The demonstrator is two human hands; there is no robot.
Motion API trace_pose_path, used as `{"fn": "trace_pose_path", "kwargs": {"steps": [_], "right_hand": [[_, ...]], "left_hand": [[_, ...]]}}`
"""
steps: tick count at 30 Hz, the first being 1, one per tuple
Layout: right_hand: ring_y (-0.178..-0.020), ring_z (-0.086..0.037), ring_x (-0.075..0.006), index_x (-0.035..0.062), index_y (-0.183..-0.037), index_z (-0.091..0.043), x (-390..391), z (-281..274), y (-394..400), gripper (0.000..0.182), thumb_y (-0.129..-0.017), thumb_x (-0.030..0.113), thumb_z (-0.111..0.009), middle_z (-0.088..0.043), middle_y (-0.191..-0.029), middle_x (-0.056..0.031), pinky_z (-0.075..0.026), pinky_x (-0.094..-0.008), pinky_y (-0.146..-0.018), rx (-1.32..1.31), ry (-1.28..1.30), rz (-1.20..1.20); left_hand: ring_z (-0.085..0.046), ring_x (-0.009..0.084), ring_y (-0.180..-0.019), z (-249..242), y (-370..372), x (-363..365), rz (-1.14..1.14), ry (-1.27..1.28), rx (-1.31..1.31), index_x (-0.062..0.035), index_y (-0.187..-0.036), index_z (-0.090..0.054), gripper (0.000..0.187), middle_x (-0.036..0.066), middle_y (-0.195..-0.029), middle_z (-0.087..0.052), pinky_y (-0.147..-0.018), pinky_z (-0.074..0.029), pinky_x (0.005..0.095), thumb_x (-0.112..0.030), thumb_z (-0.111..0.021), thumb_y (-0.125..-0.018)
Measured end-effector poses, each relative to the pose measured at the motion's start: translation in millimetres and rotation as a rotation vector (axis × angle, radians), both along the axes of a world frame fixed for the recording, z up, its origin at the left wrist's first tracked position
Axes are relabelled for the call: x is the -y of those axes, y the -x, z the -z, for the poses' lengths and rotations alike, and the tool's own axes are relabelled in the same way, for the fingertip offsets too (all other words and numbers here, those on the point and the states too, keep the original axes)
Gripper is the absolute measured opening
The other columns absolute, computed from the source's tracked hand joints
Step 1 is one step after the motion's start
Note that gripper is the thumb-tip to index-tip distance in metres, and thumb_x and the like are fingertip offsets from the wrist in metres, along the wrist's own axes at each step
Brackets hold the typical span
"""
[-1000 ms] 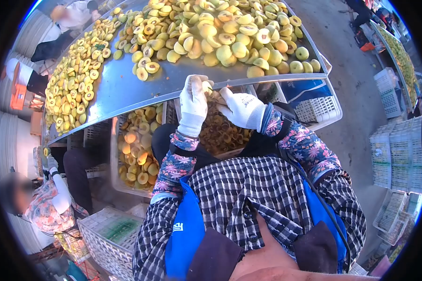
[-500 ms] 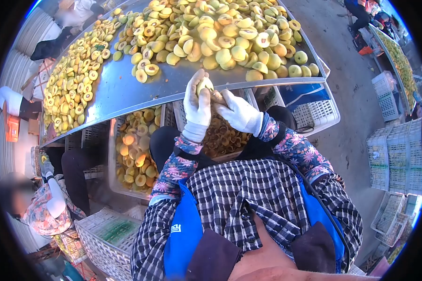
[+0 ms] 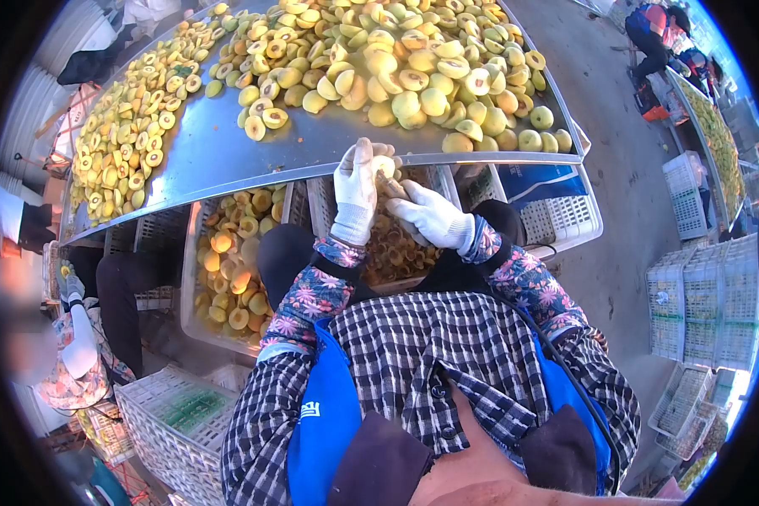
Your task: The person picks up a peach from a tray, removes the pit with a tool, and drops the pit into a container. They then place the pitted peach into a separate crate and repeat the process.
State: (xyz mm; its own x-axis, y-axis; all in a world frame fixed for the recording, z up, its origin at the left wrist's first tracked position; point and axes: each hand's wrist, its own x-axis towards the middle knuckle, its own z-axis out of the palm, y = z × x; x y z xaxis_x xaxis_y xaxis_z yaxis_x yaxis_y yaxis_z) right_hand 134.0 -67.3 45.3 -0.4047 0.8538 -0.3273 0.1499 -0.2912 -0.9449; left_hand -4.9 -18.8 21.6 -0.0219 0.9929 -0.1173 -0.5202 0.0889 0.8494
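My left hand (image 3: 357, 187), in a white glove, holds a pale yellow-green fruit half (image 3: 383, 166) between thumb and fingers, just off the table's front edge. Closed round a small tool (image 3: 393, 185) is my gloved right hand (image 3: 431, 215); the tool's tip is at the fruit, its shape mostly hidden by the fingers. Beneath both hands sits a crate of brown pits or scraps (image 3: 396, 253). In front of them, a heap of halved fruit (image 3: 413, 72) lies on the metal table (image 3: 228, 152).
A crate of fruit halves (image 3: 240, 261) stands left of my legs. White crates (image 3: 181, 413) are at lower left, beside a seated person (image 3: 80, 346). Stacked crates (image 3: 704, 299) and another fruit table (image 3: 717, 139) are at right; people bend near its far end.
Both hands are slightly lower in view, and the fruit half has tilted, now showing its pale round side. The whole view has shifted a little. The person at left has moved toward the edge.
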Motion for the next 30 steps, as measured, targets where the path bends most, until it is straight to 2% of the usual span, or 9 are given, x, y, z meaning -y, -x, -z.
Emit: {"fn": "trace_pose_path", "kwargs": {"steps": [4,11,14,16,19,23,27,29,30], "right_hand": [[-0.038,-0.039,-0.0081,0.0091,-0.105,-0.049,3,3,-9,0.022,-0.096,0.029,-0.054,-0.045,-0.061,0.0012,-0.029,-0.0219,-0.033,-0.363,0.314,-0.072],[-0.038,-0.037,-0.0082,0.0092,-0.101,-0.048,12,2,-9,0.019,-0.096,0.027,-0.052,-0.044,-0.06,0.0014,-0.029,-0.0222,-0.034,-0.541,0.537,-0.061],[-0.038,-0.039,-0.0085,0.0073,-0.101,-0.049,14,6,-2,0.022,-0.097,0.029,-0.05,-0.046,-0.059,0.0009,-0.031,-0.0229,-0.035,-0.225,0.18,-0.075],[-0.037,-0.039,-0.0085,0.0071,-0.102,-0.049,11,12,-9,0.023,-0.097,0.03,-0.05,-0.047,-0.059,0.0007,-0.032,-0.0228,-0.035,-0.206,0.198,-0.154],[-0.044,-0.043,-0.0072,0.0052,-0.109,-0.051,7,0,-9,0.03,-0.096,0.032,-0.051,-0.049,-0.063,0.0019,-0.036,-0.0225,-0.041,-0.079,0.258,-0.189],[-0.049,-0.043,-0.0064,0.0047,-0.111,-0.051,18,13,4,0.034,-0.097,0.036,-0.05,-0.048,-0.068,0.0032,-0.036,-0.0211,-0.044,-0.037,-0.01,-0.052],[-0.037,-0.035,-0.0089,0.0054,-0.101,-0.051,23,5,4,0.035,-0.098,0.04,-0.048,-0.043,-0.057,0.0007,-0.028,-0.0225,-0.035,-0.3,0.319,-0.05],[-0.037,-0.035,-0.0091,0.0051,-0.102,-0.051,26,4,1,0.035,-0.098,0.039,-0.049,-0.042,-0.057,0.0004,-0.028,-0.0223,-0.035,-0.622,0.354,-0.05],[-0.038,-0.035,-0.0091,0.005,-0.103,-0.051,26,2,-1,0.033,-0.098,0.038,-0.049,-0.042,-0.057,0.0004,-0.028,-0.0221,-0.034,-0.577,0.306,-0.01]], "left_hand": [[-0.066,0.032,-0.068,-13,4,7,0.076,0.199,0.179,-0.0014,-0.094,-0.055,0.047,0.017,-0.087,-0.063,-0.057,-0.056,0.0398,-0.048,-0.059,-0.09],[-0.065,0.032,-0.065,-16,11,3,0.241,0.315,0.218,-0.0061,-0.084,-0.057,0.038,0.014,-0.081,-0.063,-0.059,-0.057,0.0396,-0.044,-0.062,-0.089],[-0.065,0.0303,-0.063,-17,13,6,0.207,0.303,0.143,-0.0049,-0.083,-0.058,0.04,0.014,-0.08,-0.063,-0.057,-0.056,0.0388,-0.044,-0.06,-0.09],[-0.066,0.0275,-0.063,-18,19,4,0.363,0.208,-0.089,-0.0024,-0.085,-0.059,0.042,0.014,-0.079,-0.064,-0.055,-0.056,0.0366,-0.044,-0.058,-0.091],[-0.065,0.0236,-0.059,-22,24,4,0.446,0.19,-0.145,0.0005,-0.082,-0.063,0.04,0.014,-0.076,-0.066,-0.053,-0.054,0.0342,-0.039,-0.062,-0.089],[-0.067,0.0259,-0.062,-12,29,-1,0.441,0.099,-0.128,-0.0007,-0.082,-0.061,0.041,0.014,-0.076,-0.065,-0.054,-0.055,0.0342,-0.041,-0.061,-0.09],[-0.065,0.0283,-0.063,-8,21,-1,0.311,0.316,0.313,-0.0053,-0.081,-0.056,0.034,0.011,-0.077,-0.062,-0.057,-0.055,0.0391,-0.038,-0.062,-0.09],[-0.065,0.0257,-0.065,-6,19,-4,0.023,0.338,0.562,-0.0026,-0.082,-0.055,0.033,0.01,-0.077,-0.063,-0.057,-0.055,0.0361,-0.033,-0.061,-0.092],[-0.065,0.024,-0.069,-3,28,-5,-0.119,0.249,0.425,-0.0033,-0.084,-0.057,0.026,0.008,-0.076,-0.062,-0.057,-0.055,0.0367,-0.028,-0.062,-0.092]]}}
